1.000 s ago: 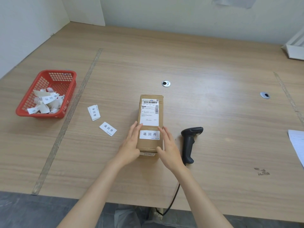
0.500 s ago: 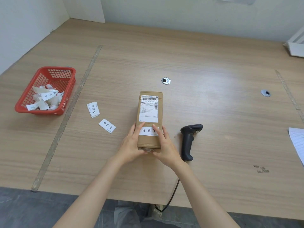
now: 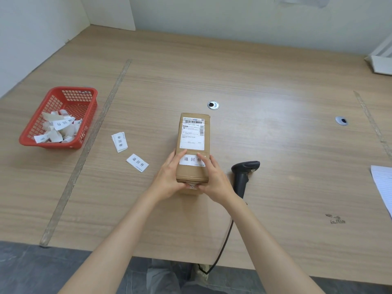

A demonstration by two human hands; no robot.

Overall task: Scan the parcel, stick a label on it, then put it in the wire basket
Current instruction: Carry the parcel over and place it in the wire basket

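A brown cardboard parcel (image 3: 194, 132) lies lengthwise at the table's middle, a white shipping slip on its far half and a white label with three black characters (image 3: 192, 160) on its near half. My left hand (image 3: 168, 177) grips the parcel's near left corner, fingers up on the top by the label. My right hand (image 3: 214, 180) grips the near right corner, fingertips resting on the label's right end. The black handheld scanner (image 3: 244, 174) lies just right of my right hand, its cable running off the front edge. No wire basket is in view.
A red plastic basket (image 3: 84, 102) holding several peeled label backings stands at the left. Two loose labels (image 3: 119, 141) (image 3: 137, 162) lie between it and the parcel. A lined paper sheet (image 3: 384, 185) pokes in at the right edge; a white tray (image 3: 381, 62) sits far right.
Both hands slid from the parcel's sides onto its near end and top, fingers now over the label. The parcel stayed where it was.
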